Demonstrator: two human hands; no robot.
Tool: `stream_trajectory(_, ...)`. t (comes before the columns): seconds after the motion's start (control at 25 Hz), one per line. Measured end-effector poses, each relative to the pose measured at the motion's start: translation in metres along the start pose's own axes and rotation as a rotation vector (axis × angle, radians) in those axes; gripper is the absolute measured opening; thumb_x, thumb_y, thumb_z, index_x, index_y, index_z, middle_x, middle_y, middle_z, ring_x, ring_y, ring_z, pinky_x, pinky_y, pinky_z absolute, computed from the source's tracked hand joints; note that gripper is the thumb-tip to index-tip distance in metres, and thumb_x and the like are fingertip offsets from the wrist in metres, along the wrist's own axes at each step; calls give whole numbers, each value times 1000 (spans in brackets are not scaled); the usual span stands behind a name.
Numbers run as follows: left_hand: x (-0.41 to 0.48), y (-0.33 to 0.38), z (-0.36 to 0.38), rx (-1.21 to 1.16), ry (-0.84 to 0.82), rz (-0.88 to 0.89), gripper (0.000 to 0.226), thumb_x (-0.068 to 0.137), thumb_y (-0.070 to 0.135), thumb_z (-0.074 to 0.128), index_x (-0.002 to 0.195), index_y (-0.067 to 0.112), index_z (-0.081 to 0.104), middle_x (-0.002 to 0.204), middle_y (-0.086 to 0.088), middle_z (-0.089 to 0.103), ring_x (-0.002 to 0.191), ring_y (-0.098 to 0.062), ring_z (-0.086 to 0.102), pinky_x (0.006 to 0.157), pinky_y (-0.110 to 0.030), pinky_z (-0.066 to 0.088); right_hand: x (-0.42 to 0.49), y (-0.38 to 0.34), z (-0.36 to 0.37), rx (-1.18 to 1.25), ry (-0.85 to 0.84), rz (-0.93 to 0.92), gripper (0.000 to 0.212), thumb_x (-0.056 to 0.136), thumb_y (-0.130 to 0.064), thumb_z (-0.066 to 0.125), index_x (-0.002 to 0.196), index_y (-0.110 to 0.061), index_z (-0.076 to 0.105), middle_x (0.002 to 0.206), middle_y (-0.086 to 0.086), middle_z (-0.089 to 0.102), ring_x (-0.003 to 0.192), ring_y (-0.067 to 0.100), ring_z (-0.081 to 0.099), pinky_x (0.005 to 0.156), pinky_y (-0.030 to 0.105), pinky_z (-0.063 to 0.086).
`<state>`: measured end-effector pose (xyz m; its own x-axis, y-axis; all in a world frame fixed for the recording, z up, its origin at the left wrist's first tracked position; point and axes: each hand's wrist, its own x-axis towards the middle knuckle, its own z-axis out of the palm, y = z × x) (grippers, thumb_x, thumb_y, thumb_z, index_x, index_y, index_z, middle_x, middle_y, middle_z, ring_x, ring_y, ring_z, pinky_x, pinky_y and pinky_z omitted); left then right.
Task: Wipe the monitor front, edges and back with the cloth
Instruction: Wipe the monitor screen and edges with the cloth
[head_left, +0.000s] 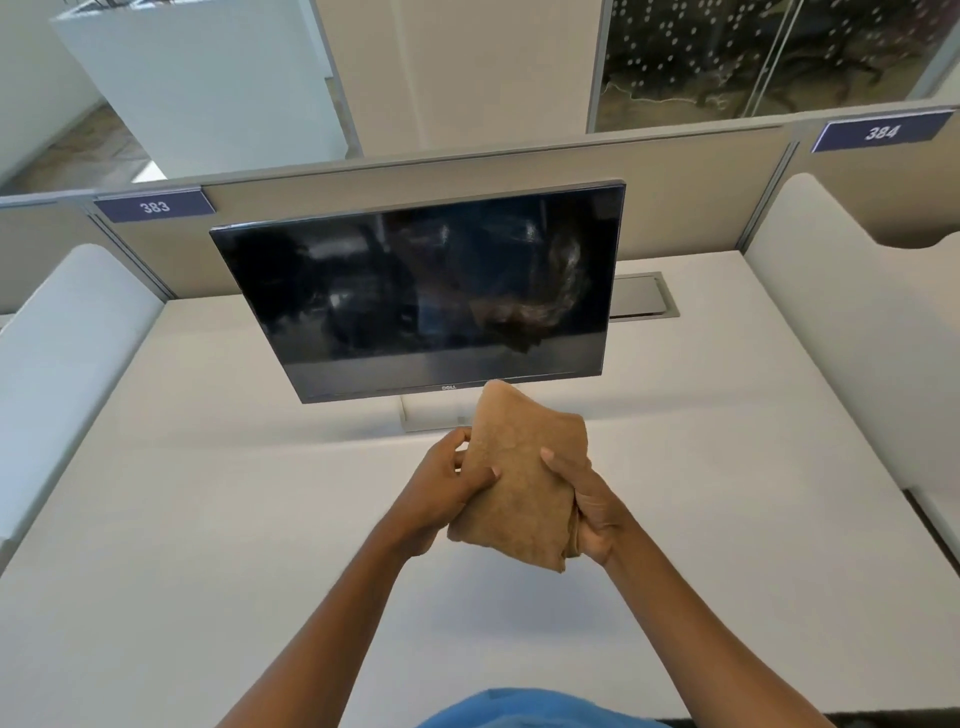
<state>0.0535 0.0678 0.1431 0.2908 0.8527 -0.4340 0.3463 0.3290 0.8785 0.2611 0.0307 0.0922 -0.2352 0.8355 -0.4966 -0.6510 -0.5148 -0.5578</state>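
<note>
Evidently this is a readying step, not a wiping one. The tan cloth (514, 467) is held up between both hands above the counter (208, 493), in front of the monitor's lower edge and, as far as I can judge, not against the glass. The left grip (447, 483) pinches the cloth's left edge between thumb and fingers. The right grip (587, 504) is closed round its right side, with the thumb across the front. The cloth looks folded into a thick pad, which suggests it is being shaped for a pass.

The monitor (415, 291) stands on its stand base (431, 415) toward the back of the counter, with the screen dark and tipped slightly toward the viewer. The pale blotches on the screen may be reflections or smears; I cannot tell which. The next move probably calls for one hand to take the pad alone and lay it flat on the screen. The other could steady the frame, since a panel on a thin stand may rock under pressure.

The counter is plain white, with a grey cable hatch (644, 296) behind the monitor. A beige partition (467, 171) carries the labels 383 (155, 207) and 384 (880, 132). White padded side screens (67, 338) flank the bay, and a dotted glass wall (753, 52) lies beyond.
</note>
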Motion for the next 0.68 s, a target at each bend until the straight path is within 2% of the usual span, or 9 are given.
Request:
stream_trajectory(0.08, 6, 12, -3, 185, 53, 69, 51, 94, 60, 68, 138, 38, 53, 136, 12, 64, 115, -12, 65, 96, -36, 58, 1, -2, 8, 26, 76, -30, 74, 88, -35, 83, 150, -15, 48, 139, 25, 65, 124, 48, 66, 95, 63, 56)
stream_trajectory(0.16, 16, 27, -10, 328, 193, 171, 50, 99, 56, 62, 142, 34, 52, 141, 9, 64, 118, -11, 64, 97, -32, 55, 2, -10, 16, 73, 104, -85, 63, 95, -36, 76, 148, -17, 49, 138, 21, 67, 123, 46, 68, 95, 60, 57)
stream_trajectory(0.2, 20, 34, -15, 362, 266, 225, 51, 101, 51, 61, 146, 31, 51, 146, 7, 62, 125, -13, 62, 103, -34, 53, 2, -16, 21, 94, 107, -117, 59, 97, -36, 73, 147, -18, 50, 138, 19, 68, 122, 43, 69, 94, 58, 58)
stream_trajectory(0.32, 34, 56, -41, 488, 442, 447, 56, 106, 39, 58, 158, 25, 42, 163, 7, 44, 151, -13, 38, 125, -41, 35, 0, -41, 37, 146, 146, -259, 56, 97, -38, 72, 145, -21, 51, 136, 15, 70, 117, 39, 72, 88, 53, 60)
stream_trajectory(0.4, 43, 73, -59, 592, 549, 616, 58, 107, 31, 56, 161, 21, 36, 170, 4, 32, 159, -12, 22, 131, -43, 19, -1, -60, 48, 177, 170, -357, 50, 97, -39, 73, 141, -27, 53, 131, 12, 73, 113, 38, 74, 85, 53, 61)
stream_trajectory(0.52, 61, 100, -84, 737, 676, 808, 61, 108, 26, 52, 164, 16, 29, 174, -2, 22, 162, -14, 11, 133, -46, 8, -2, -87, 63, 184, 222, -504, 37, 100, -43, 68, 134, -37, 54, 126, 3, 76, 110, 35, 75, 86, 54, 61)
stream_trajectory(0.68, 86, 135, -116, 939, 746, 884, 66, 109, 32, 44, 167, 15, 18, 176, -4, 15, 163, -16, 3, 132, -49, 6, -2, -116, 79, 176, 393, -765, 34, 100, -41, 68, 130, -43, 53, 132, -6, 72, 113, 24, 75, 95, 45, 61)
